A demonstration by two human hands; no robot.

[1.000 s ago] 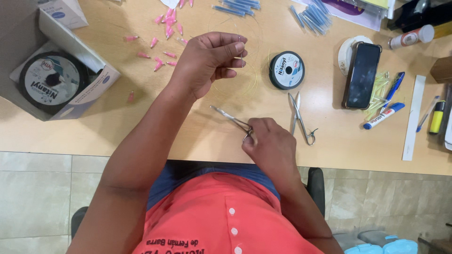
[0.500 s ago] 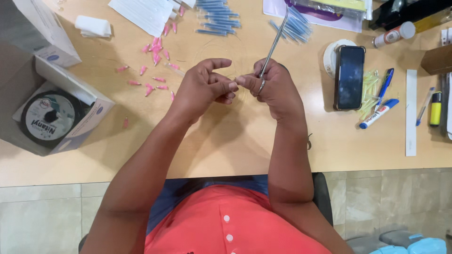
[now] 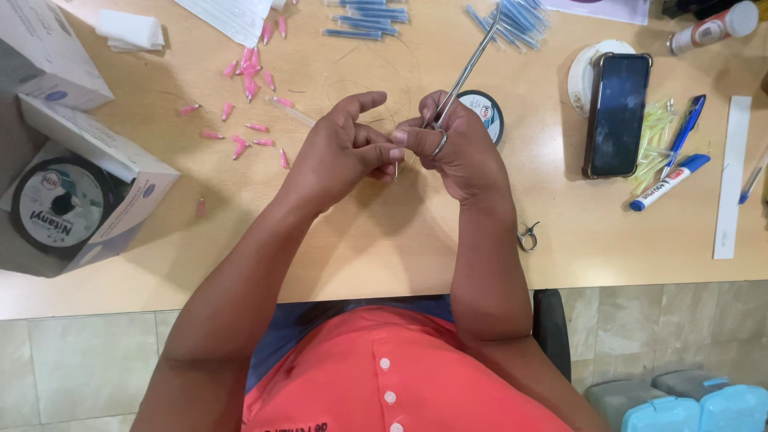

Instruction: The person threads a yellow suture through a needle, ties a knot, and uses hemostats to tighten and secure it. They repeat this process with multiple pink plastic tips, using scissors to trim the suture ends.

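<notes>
My right hand (image 3: 456,148) grips a pair of thin metal forceps (image 3: 472,64) by its ring handles, the long jaws pointing up and away. My left hand (image 3: 344,148) meets it fingertip to fingertip and pinches a small thin piece, too small to tell what it is. Both hands hover above the wooden table (image 3: 384,240). A round spool of line (image 3: 486,112) lies partly hidden behind my right hand.
Pink caps (image 3: 248,76) lie scattered at the upper left, blue needle caps (image 3: 512,20) at the top. A phone (image 3: 618,112), pens (image 3: 676,172), yellow tips (image 3: 658,140), a ruler (image 3: 730,180) sit right. An open box with a spool (image 3: 60,204) stands left. Scissor handles (image 3: 528,238) peek out by my right forearm.
My right hand lifted the forceps off the table and raised them to meet my left hand. The view shifted closer over the hands.
</notes>
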